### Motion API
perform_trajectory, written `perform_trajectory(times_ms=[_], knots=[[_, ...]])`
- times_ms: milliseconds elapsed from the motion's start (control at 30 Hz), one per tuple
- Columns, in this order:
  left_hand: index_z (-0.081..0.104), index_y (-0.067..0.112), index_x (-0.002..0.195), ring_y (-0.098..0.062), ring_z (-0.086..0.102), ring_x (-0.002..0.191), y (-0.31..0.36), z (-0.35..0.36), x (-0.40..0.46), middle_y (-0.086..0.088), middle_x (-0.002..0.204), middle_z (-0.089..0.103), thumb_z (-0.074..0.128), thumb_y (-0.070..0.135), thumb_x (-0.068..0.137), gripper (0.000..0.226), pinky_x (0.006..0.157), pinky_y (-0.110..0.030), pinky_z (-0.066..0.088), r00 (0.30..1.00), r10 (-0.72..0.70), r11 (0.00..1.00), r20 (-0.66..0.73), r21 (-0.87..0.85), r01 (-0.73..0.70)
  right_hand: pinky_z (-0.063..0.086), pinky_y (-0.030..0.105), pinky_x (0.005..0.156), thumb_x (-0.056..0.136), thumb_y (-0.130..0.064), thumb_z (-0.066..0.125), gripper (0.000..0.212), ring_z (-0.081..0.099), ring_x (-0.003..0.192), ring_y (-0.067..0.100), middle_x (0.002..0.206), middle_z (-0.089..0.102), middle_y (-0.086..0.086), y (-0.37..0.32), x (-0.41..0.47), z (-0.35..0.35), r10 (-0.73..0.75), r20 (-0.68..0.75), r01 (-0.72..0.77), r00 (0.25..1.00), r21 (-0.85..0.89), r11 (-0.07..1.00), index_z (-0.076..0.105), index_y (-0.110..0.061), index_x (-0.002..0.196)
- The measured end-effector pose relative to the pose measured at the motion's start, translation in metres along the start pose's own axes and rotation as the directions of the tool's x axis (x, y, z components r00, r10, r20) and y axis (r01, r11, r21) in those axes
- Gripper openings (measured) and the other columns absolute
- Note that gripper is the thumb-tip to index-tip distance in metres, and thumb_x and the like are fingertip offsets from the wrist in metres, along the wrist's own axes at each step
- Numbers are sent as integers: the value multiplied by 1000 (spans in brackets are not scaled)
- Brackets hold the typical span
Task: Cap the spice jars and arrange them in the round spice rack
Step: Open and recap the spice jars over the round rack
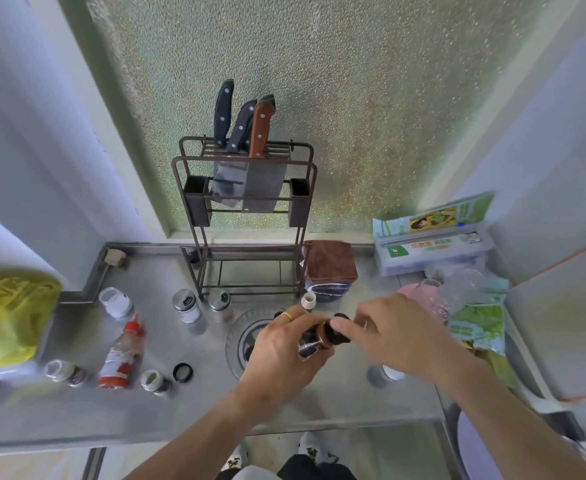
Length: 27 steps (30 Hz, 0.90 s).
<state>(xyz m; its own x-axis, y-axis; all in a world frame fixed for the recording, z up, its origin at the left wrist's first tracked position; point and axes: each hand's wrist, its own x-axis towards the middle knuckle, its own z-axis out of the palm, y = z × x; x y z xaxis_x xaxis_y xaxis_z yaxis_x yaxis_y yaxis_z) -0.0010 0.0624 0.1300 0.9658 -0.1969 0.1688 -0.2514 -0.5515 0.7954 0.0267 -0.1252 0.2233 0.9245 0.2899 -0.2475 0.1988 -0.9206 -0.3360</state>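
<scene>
Left hand (281,351) grips dark jar (314,339) (tilted); right hand (398,334) pinches blk cap (340,329).

From my screen, the counter (336,403) reads as dull grey steel, and the window pane (319,81) behind it is pebbled green-grey with a speckled texture. The knife rack (244,216) is dark brown metal; two knife handles are black with silver rivets, one reddish-brown wood. A folded cloth (331,263) is brown. The squeeze bottle (122,355) is red and white with a red cap. A bag (7,317) at far left is yellow with faint print. The loose ring cap (182,372) is black. My left hand (281,355) wears a gold ring and holds a dark jar (314,341) with a black lid (340,332). The box (433,244) is pale blue with green and yellow print.
</scene>
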Motion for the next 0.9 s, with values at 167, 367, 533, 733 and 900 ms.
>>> perform_trajectory(times_ms=[167,367,533,733,900], knots=[[68,37,109,-1,62,84,-4,3,-5,19,98,63,79,35,76,35,74,-14,50,1000,3,1000,4,21,-3,56,30,71,84,-54,69,26,64,71,4,77,66,-11,3,-2,7,-36,59,34,998,43,999,63,-33,98],[67,37,108,-4,61,84,-8,4,-9,20,96,60,79,37,77,33,73,-12,47,1000,1,999,9,33,-1,58,32,77,79,-52,74,47,65,77,3,91,69,-13,4,-2,21,-57,86,48,995,95,994,55,-39,120],[67,36,105,-1,59,79,-16,7,-14,21,91,60,79,39,76,31,71,-8,43,1000,-15,999,-11,46,16,53,27,73,79,-67,63,47,63,77,4,92,67,-13,-1,-2,33,-36,32,33,999,90,995,58,-36,114],[67,35,99,-2,62,78,-34,24,-30,19,89,63,77,41,73,28,70,-10,48,994,-107,992,-21,64,108,56,29,77,74,-44,80,35,65,80,5,91,71,-13,-3,0,75,48,-23,-43,999,192,980,64,-33,104],[67,31,100,0,64,77,-64,50,-50,17,90,68,72,31,74,26,68,-20,54,969,-246,967,-17,60,247,37,14,67,82,-44,74,31,54,81,5,98,67,-11,-7,10,128,56,7,-57,998,150,987,61,-29,105]])
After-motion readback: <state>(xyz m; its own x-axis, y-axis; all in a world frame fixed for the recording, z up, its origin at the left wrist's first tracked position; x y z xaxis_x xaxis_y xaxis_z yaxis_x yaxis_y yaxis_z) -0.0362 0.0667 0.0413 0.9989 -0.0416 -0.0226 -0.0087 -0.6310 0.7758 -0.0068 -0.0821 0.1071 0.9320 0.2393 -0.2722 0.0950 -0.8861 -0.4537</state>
